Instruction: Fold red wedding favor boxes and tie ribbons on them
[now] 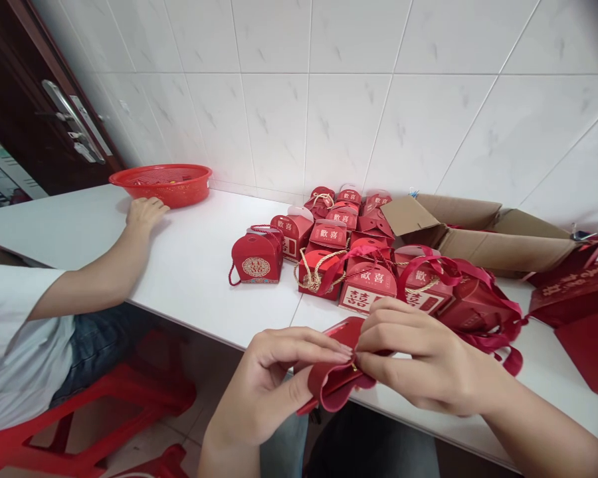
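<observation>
Red mesh basket point(184, 194), contents too small to tell, just behind a co-worker's hand point(147, 214) on white table point(194, 252). Next, printed card boxes point(329, 234), some arch-topped, some rope-handled, contents hidden. Before them, over table's edge, curled red piece point(323, 385) clamped between fingertips of left hand point(272, 385) and right hand point(426, 355). Ribbons point(448, 265) across rightmost boxes; behind, open cardboard carton point(508, 251), some red inside.

White tiled wall point(274, 40), dark door point(20, 76), red stool point(152, 392), seemingly tiled floor point(194, 425)
</observation>
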`<action>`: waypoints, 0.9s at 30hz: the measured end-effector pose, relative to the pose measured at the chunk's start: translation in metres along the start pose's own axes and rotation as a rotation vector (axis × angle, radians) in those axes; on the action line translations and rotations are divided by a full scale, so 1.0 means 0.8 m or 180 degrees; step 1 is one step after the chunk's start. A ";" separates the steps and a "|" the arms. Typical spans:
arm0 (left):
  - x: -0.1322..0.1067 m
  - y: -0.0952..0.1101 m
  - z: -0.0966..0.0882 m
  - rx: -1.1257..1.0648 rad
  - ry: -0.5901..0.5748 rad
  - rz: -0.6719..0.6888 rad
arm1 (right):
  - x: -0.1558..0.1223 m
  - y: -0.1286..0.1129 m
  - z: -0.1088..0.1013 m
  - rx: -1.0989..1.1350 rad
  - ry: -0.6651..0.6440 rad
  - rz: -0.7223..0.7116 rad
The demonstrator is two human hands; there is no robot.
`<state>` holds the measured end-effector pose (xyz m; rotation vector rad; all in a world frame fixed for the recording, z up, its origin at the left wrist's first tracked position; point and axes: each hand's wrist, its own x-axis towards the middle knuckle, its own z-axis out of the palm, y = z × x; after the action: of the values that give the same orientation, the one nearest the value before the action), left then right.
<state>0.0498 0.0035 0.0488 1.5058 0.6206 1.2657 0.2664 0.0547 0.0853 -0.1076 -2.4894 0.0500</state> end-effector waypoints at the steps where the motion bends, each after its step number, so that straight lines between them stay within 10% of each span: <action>1: 0.000 0.000 0.000 0.0057 0.0005 0.0018 | 0.000 0.000 -0.001 -0.0023 0.0005 0.0015; 14: -0.004 0.001 -0.003 0.0391 0.0071 0.0085 | -0.002 -0.004 0.005 0.0165 0.0180 0.0353; 27: 0.002 0.003 0.012 -0.0641 0.0558 -0.0912 | -0.005 -0.007 0.002 0.0570 0.0049 0.0220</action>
<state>0.0587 0.0006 0.0525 1.1051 0.7692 1.2047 0.2684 0.0489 0.0822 -0.1180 -2.4527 0.2990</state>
